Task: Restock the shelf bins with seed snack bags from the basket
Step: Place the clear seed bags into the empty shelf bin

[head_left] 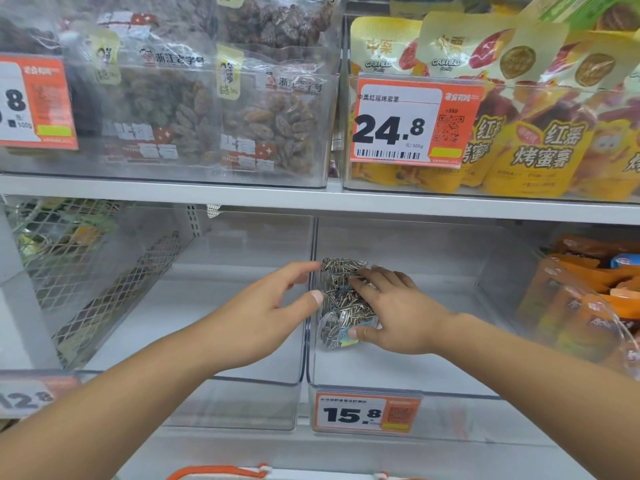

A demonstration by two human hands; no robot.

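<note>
Clear seed snack bags (337, 299) full of striped sunflower seeds lie in a clear shelf bin (450, 389) on the lower shelf, against its left wall. My right hand (391, 306) lies over them, with fingers across the top and the thumb hooked on the near bag's edge. My left hand (277, 306) reaches in over the neighbouring clear bin (256, 379) with relaxed, spread fingers. Its fingertips are at the wall between the two bins and it holds nothing. An orange basket handle (221, 473) shows at the bottom edge.
A 15.8 price tag (367, 414) hangs on the right bin's front. Orange snack packs (585, 299) fill the bin further right. A wire mesh panel (86, 265) stands at left. The shelf above (311, 199) carries bins of dried fruit and yellow sweet-potato bags.
</note>
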